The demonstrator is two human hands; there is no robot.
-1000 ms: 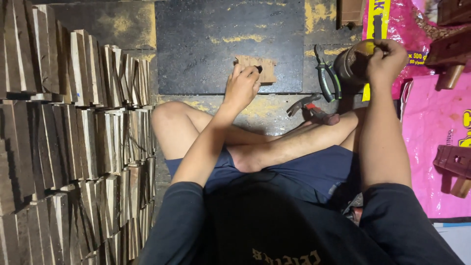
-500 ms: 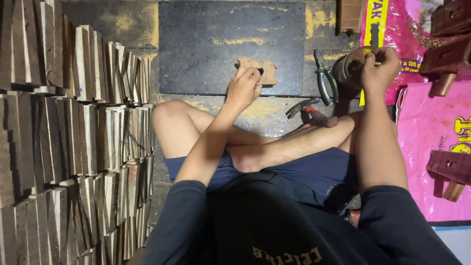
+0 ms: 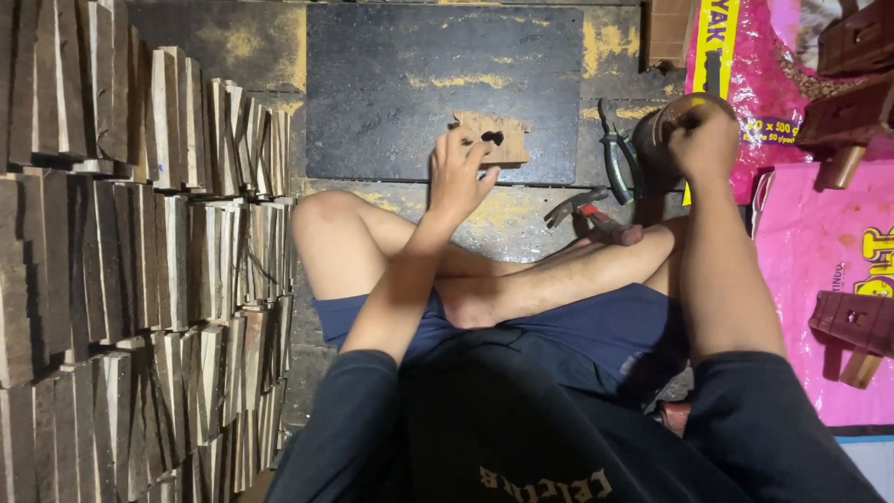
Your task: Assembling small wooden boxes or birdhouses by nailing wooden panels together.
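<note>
**Seated at the work slab, one hand on the wood, one in the tin**

Nearest to me are the dark sleeves and blue shorts of a person sitting cross-legged on the floor, a bare knee raised on the left. A claw hammer (image 3: 585,207) lies just past the shin, untouched, and a pair of green-handled pliers (image 3: 615,154) rests a little beyond it.

The left hand (image 3: 458,175) reaches forward with its fingers spread and only lightly curled, the fingertips pressing on the near edge of a small wooden piece (image 3: 492,138); it steadies the piece, it does not lift it. That piece lies flat on the dark slab (image 3: 391,84), near the slab's front edge, and it has a dark keyhole-shaped cut-out in its middle. The right hand (image 3: 703,142) is bunched over the mouth of a round tin (image 3: 656,140), fingers dipped inside (whether they pinch anything I cannot tell; the hand hides it).

To the left, rows of cut wooden slats (image 3: 140,242) stand stacked on edge, a great many of them. To the right, on pink plastic sacks (image 3: 819,242), sit several dark finished wooden blocks (image 3: 852,321).

As I judge it, this piece is only placed: nothing is fastened to it and the hammer lies idle, so the work on it is barely begun.
</note>
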